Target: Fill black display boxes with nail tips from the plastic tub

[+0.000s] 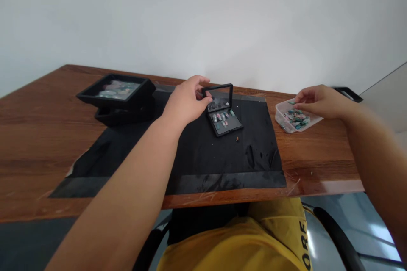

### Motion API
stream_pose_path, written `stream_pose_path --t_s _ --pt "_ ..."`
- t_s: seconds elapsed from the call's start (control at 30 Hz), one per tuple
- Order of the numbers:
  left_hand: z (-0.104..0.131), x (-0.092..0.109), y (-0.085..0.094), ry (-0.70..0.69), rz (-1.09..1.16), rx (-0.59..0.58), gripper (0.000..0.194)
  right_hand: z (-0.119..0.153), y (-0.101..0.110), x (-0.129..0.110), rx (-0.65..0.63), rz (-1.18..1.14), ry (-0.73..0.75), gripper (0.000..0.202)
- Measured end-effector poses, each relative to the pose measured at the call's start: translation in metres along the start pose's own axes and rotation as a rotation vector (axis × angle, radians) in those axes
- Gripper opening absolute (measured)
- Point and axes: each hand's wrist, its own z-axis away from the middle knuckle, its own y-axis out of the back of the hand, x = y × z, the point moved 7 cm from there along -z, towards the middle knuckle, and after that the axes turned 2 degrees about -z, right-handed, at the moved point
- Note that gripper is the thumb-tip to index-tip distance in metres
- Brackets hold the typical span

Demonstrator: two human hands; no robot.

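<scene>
A small black hinged case [233, 127] stands open on the dark mat, its windowed lid [231, 94] raised. My left hand [188, 98] grips the lid's left edge between thumb and fingers. Several press-on nails [223, 117], silvery, pink and green, lie in rows on the case's grey base. To the right, my right hand [321, 100] is over a clear plastic tub [281, 119], thumb and fingers pinched at a green press-on nail [291, 102]. Many loose nails [297, 118] in green, pink and white fill the tub.
Stacked black trays [125, 103] stand at the left; the top one holds bagged items. A black mat [203, 156] covers part of the wooden table [38, 135]. A brown crumb [237, 139] lies before the case. Another black frame-like object [351, 92] is behind my right wrist.
</scene>
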Motion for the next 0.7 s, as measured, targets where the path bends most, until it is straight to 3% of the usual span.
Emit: stream_pose_path --t_s 0.1,0.2,0.3,0.47,0.57,0.7 --pt "0.000 -0.001 0.000 0.016 0.015 -0.014 0.048 0.011 -0.022 -0.048 -0.070 -0.109 0.145 0.029" --pt "0.001 0.003 -0.001 -0.006 0.017 -0.027 0.047 0.019 -0.067 -0.092 -0.202 -0.298 0.286 0.031" --pt "0.001 0.007 -0.002 -0.033 0.020 -0.044 0.047 0.015 -0.115 -0.116 -0.275 -0.519 0.345 0.033" --pt "0.002 0.009 -0.002 -0.039 -0.003 -0.047 0.045 -0.007 -0.159 -0.108 -0.243 -0.858 0.173 0.041" --pt "0.002 0.007 -0.001 -0.040 -0.019 -0.048 0.048 -0.012 -0.162 -0.102 -0.265 -0.990 0.130 0.045" --pt "0.007 0.017 0.011 -0.125 -0.026 0.026 0.075 -0.008 -0.158 -0.098 -0.330 -1.077 0.107 0.050"
